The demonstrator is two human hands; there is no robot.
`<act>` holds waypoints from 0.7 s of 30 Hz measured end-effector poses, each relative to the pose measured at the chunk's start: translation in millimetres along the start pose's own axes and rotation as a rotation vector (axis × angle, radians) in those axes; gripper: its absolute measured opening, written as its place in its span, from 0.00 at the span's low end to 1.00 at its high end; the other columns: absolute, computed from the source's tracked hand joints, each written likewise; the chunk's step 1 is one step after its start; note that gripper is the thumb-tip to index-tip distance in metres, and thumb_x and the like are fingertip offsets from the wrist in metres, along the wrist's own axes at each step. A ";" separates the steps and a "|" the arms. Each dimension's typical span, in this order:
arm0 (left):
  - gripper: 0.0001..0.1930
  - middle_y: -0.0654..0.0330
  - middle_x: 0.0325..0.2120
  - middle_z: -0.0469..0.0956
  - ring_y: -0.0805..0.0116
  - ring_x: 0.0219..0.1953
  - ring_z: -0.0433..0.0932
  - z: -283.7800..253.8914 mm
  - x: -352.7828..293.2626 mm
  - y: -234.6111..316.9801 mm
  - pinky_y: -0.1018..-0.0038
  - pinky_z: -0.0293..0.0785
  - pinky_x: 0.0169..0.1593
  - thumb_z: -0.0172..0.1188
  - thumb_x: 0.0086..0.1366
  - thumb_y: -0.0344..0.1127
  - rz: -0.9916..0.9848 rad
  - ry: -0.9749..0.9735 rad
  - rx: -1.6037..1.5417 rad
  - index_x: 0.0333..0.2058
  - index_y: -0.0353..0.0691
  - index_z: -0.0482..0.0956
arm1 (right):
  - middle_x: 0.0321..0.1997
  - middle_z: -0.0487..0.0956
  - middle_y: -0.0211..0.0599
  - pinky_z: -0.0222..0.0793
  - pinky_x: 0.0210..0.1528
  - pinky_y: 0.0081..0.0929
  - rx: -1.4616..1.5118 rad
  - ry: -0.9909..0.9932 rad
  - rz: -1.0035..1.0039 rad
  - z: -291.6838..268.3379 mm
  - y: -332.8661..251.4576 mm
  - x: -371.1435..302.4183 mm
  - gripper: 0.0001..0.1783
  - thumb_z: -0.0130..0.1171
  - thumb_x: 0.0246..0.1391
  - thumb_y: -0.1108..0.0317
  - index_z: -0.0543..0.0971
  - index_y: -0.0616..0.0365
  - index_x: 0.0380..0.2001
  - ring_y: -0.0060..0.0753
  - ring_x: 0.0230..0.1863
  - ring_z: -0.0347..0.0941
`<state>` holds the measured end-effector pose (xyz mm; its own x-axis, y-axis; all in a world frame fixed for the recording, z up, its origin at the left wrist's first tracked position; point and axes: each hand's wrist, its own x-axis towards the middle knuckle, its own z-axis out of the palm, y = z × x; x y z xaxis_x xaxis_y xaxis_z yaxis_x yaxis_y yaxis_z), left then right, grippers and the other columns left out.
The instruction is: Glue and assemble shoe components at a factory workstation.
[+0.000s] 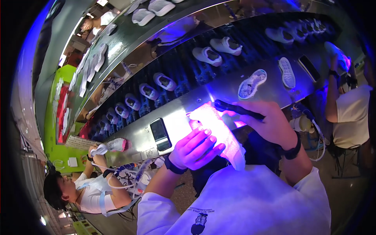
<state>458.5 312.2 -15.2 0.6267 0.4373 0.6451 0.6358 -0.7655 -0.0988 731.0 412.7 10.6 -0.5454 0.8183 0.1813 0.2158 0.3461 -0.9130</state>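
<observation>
In front of my chest, a pale shoe [223,131] is lit so brightly in white and violet that its details are washed out. My left hand [197,149] grips its side, fingers closed over the upper near the opening. A slim black pen-shaped tool [239,109] is held in my right hand [268,123], its thicker end close to the top of the shoe. Whether that end touches the shoe, I cannot tell. Beyond my right hand, a shoe sole [252,84] and a white sole [287,73] lie on the metal ledge [184,105].
A dark conveyor [180,64] carries several pale shoes past the ledge. One phone [159,134] lies left of my hands, another phone [309,68] at the far right. Co-workers sit on both sides: one person [94,192] at left, another person [350,105] at right.
</observation>
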 end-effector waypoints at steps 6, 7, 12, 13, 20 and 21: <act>0.19 0.58 0.49 0.78 0.57 0.53 0.80 4.1 -3.2 -5.0 0.61 0.82 0.57 0.72 0.58 0.33 0.009 0.014 0.045 0.49 0.53 0.85 | 0.43 0.85 0.48 0.75 0.43 0.27 0.023 -0.040 0.012 -4.0 3.2 -1.5 0.24 0.66 0.56 0.75 0.80 0.56 0.58 0.37 0.37 0.83; 0.19 0.58 0.50 0.77 0.56 0.54 0.79 4.6 -4.0 -6.4 0.61 0.82 0.58 0.72 0.58 0.32 0.011 0.004 0.041 0.49 0.53 0.85 | 0.42 0.86 0.48 0.75 0.43 0.27 0.011 -0.036 0.013 -3.7 3.8 -0.9 0.24 0.66 0.55 0.75 0.81 0.56 0.57 0.36 0.36 0.83; 0.19 0.59 0.48 0.78 0.57 0.54 0.79 5.8 -5.9 -7.8 0.62 0.82 0.57 0.72 0.58 0.32 0.019 0.000 0.024 0.49 0.54 0.85 | 0.39 0.86 0.45 0.74 0.39 0.27 -0.013 -0.025 0.048 1.8 12.0 14.5 0.24 0.67 0.55 0.75 0.81 0.57 0.57 0.30 0.33 0.81; 0.19 0.59 0.48 0.78 0.57 0.54 0.79 6.4 -6.0 -8.4 0.62 0.82 0.57 0.71 0.58 0.32 0.017 -0.001 0.029 0.49 0.54 0.85 | 0.37 0.86 0.44 0.73 0.37 0.27 0.019 -0.019 -0.009 3.7 15.3 16.7 0.24 0.67 0.55 0.75 0.81 0.57 0.56 0.28 0.32 0.80; 0.17 0.61 0.45 0.78 0.62 0.48 0.81 17.0 -16.8 -16.4 0.62 0.82 0.57 0.68 0.61 0.32 -0.069 0.031 0.075 0.50 0.51 0.85 | 0.36 0.85 0.43 0.72 0.38 0.25 0.037 -0.134 -0.005 5.1 21.6 12.8 0.22 0.69 0.52 0.75 0.83 0.59 0.53 0.30 0.33 0.79; 0.17 0.61 0.45 0.78 0.62 0.48 0.81 21.2 -17.1 -17.9 0.62 0.82 0.57 0.68 0.61 0.32 -0.066 0.027 0.076 0.50 0.51 0.85 | 0.36 0.85 0.43 0.72 0.38 0.25 0.041 -0.132 -0.007 3.7 24.5 7.6 0.22 0.69 0.52 0.75 0.83 0.59 0.53 0.30 0.33 0.79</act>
<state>445.9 328.4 -40.6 0.5703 0.4720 0.6723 0.7086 -0.6967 -0.1120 729.2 425.8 -11.7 -0.6491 0.7477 0.1402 0.1800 0.3301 -0.9266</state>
